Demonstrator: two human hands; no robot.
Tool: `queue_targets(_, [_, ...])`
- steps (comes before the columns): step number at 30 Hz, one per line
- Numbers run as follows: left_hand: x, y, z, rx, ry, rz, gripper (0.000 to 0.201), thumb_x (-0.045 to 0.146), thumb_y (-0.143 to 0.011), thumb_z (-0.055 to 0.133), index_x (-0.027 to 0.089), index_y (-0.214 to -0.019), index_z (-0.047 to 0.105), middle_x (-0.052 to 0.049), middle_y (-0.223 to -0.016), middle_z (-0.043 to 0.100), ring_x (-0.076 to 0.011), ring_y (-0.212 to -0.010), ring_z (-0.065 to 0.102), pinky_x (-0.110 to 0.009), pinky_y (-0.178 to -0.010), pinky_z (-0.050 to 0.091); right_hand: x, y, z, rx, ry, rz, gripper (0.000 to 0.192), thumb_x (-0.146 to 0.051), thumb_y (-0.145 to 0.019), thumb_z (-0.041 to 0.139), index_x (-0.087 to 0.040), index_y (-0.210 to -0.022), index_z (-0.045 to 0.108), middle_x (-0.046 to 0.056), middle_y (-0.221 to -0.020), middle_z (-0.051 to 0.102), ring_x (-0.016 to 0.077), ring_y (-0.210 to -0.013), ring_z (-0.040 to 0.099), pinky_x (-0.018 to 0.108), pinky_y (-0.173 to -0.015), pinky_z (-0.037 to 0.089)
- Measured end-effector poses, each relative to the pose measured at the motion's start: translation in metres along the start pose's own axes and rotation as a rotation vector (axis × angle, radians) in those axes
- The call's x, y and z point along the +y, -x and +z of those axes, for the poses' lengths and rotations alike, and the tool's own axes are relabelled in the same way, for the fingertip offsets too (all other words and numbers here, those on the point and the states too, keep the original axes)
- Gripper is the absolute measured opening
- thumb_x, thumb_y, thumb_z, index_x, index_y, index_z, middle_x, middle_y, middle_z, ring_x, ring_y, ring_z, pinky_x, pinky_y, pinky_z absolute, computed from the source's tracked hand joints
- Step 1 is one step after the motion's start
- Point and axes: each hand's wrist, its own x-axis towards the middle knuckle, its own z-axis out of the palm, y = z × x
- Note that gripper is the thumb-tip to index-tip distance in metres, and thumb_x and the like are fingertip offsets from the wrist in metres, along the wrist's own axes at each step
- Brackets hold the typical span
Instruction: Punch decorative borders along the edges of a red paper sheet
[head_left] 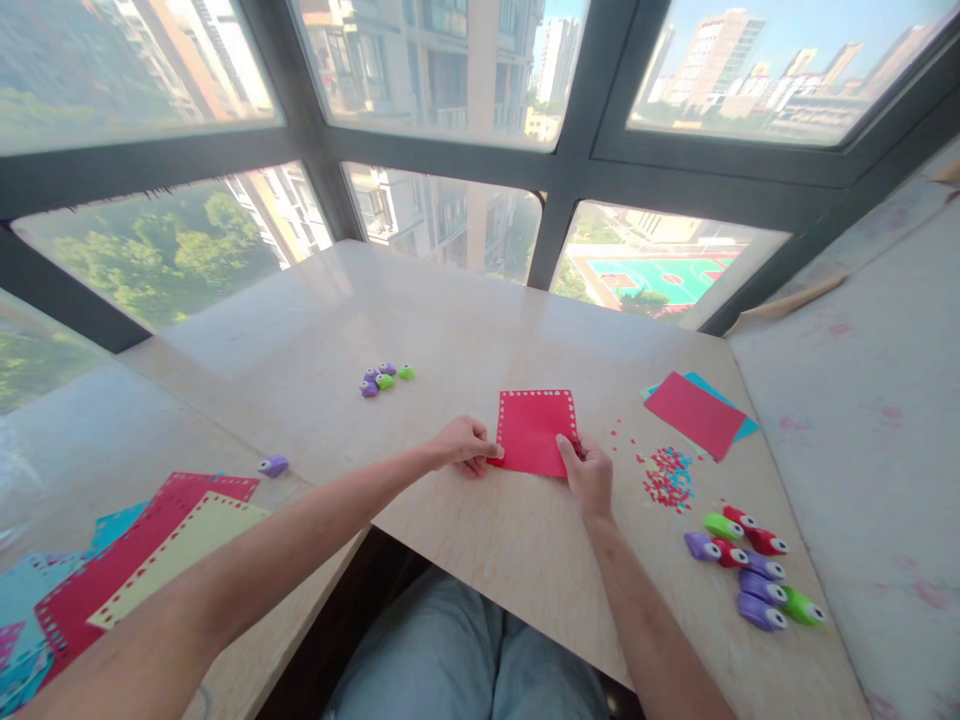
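Head view
Left hand (465, 444): its fingers (486, 450) pinch the left bottom corner of the red square.
Right hand (590, 476): its fingers (564, 447) pinch the right bottom corner of the red square.
Red square (534, 431): one sheet of red paper, flat on the bench (450, 320), between the two hands. Small holes run along its top, left and right edges.
Paper pile (697, 412): to the right of the right fingers, well apart. One red sheet lies on top of one blue sheet.
Paper dots (667, 477): a small heap of red and blue bits, just to the right of the right hand. Too many and too tiny to count.
Near punches (754, 572): a bunch of little punches with eyes, to the right of the right hand and closer to the person. I count about seven: three purple, two red, two green.
Far punches (384, 378): a smaller bunch past the left fingers, up and to the left. About five: three purple, two green.
Lone punch (273, 465): one purple one, far to the left of the left fingers.
Punched sheets (142, 560): a pile far left, with red, yellow and blue paper. I cannot tell how many.
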Motion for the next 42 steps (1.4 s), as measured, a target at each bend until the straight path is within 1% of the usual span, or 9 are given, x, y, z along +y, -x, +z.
queue_targets(3, [-0.003, -0.003, -0.004, -0.032, 0.041, -0.011, 0.037, 0.042, -0.063, 0.083, 0.013, -0.068, 0.06, -0.009, -0.063, 0.069, -0.0195, -0.061, 0.069, -0.028, -0.056, 0.057, 0.0, 0.0, 0.0, -0.004, 0.0, -0.002, 0.04, -0.055, -0.081, 0.054, -0.017, -0.068, 0.06, -0.001, -0.06, 0.055, 0.0157, -0.058, 0.046, 0.027, -0.058, 0.035])
queue_targets(9, [0.002, -0.004, -0.008, -0.083, 0.064, -0.045, 0.038, 0.039, -0.054, 0.088, 0.012, -0.068, 0.065, -0.01, -0.066, 0.07, -0.0215, -0.065, 0.07, -0.031, -0.06, 0.058, -0.001, 0.0, -0.001, 0.01, -0.009, -0.015, 0.04, -0.055, -0.081, 0.054, -0.018, -0.066, 0.058, -0.002, -0.058, 0.052, 0.0155, -0.057, 0.045, 0.027, -0.057, 0.035])
queue_targets(15, [-0.002, -0.006, -0.011, -0.075, 0.092, -0.032, 0.04, 0.042, -0.054, 0.088, 0.011, -0.068, 0.066, -0.011, -0.065, 0.07, -0.0205, -0.062, 0.069, -0.031, -0.06, 0.057, 0.004, -0.002, -0.001, -0.002, -0.051, 0.022, 0.04, -0.055, -0.079, 0.056, -0.017, -0.071, 0.062, 0.0, -0.062, 0.057, 0.0168, -0.059, 0.047, 0.028, -0.058, 0.036])
queue_targets(21, [-0.008, -0.008, -0.012, -0.078, 0.096, 0.042, 0.048, 0.052, -0.059, 0.084, 0.012, -0.069, 0.06, -0.009, -0.065, 0.067, -0.0204, -0.063, 0.068, -0.032, -0.061, 0.056, 0.006, -0.002, 0.0, -0.006, -0.074, 0.008, 0.039, -0.054, -0.08, 0.056, -0.016, -0.072, 0.063, 0.001, -0.064, 0.059, 0.017, -0.06, 0.048, 0.028, -0.059, 0.037])
queue_targets(24, [-0.017, -0.004, -0.006, -0.004, 0.053, 0.151, 0.052, 0.053, -0.059, 0.084, 0.014, -0.082, 0.059, -0.003, -0.065, 0.063, -0.0179, -0.059, 0.065, -0.028, -0.054, 0.051, 0.005, -0.002, 0.0, -0.006, -0.084, 0.01, 0.039, -0.053, -0.08, 0.056, -0.016, -0.075, 0.065, 0.002, -0.066, 0.061, 0.0174, -0.061, 0.05, 0.028, -0.06, 0.038])
queue_targets(27, [-0.034, -0.002, 0.003, 0.129, -0.079, 0.4, 0.061, 0.045, -0.058, 0.086, 0.016, -0.104, 0.06, 0.005, -0.062, 0.054, -0.0107, -0.052, 0.053, -0.022, -0.05, 0.04, 0.004, -0.002, -0.001, -0.004, -0.083, 0.018, 0.039, -0.053, -0.08, 0.056, -0.015, -0.076, 0.066, 0.002, -0.066, 0.062, 0.018, -0.061, 0.052, 0.029, -0.06, 0.039])
queue_targets(30, [-0.046, -0.003, 0.009, 0.214, -0.267, 0.585, 0.049, 0.038, -0.069, 0.079, 0.018, -0.111, 0.065, 0.006, -0.06, 0.05, -0.0088, -0.054, 0.047, -0.021, -0.054, 0.034, 0.004, -0.002, -0.001, 0.002, -0.069, 0.01, 0.039, -0.053, -0.08, 0.056, -0.016, -0.075, 0.066, 0.002, -0.065, 0.062, 0.0179, -0.061, 0.052, 0.029, -0.061, 0.039])
queue_targets(35, [-0.05, -0.003, 0.013, 0.33, -0.511, 0.711, 0.026, 0.028, -0.081, 0.067, 0.019, -0.105, 0.069, 0.001, -0.073, 0.061, -0.011, -0.062, 0.051, -0.023, -0.061, 0.036, 0.006, -0.002, -0.002, -0.004, -0.097, 0.003, 0.039, -0.052, -0.08, 0.057, -0.015, -0.081, 0.068, 0.003, -0.07, 0.065, 0.0187, -0.064, 0.054, 0.029, -0.063, 0.041])
queue_targets(42, [-0.054, -0.003, 0.016, 0.397, -0.484, 0.779, 0.029, 0.018, -0.081, 0.063, 0.022, -0.11, 0.068, 0.0, -0.079, 0.06, -0.0092, -0.06, 0.049, -0.021, -0.061, 0.039, 0.005, -0.001, -0.003, -0.01, -0.125, 0.02, 0.039, -0.053, -0.079, 0.058, -0.015, -0.081, 0.067, 0.003, -0.069, 0.063, 0.0189, -0.063, 0.053, 0.03, -0.062, 0.04])
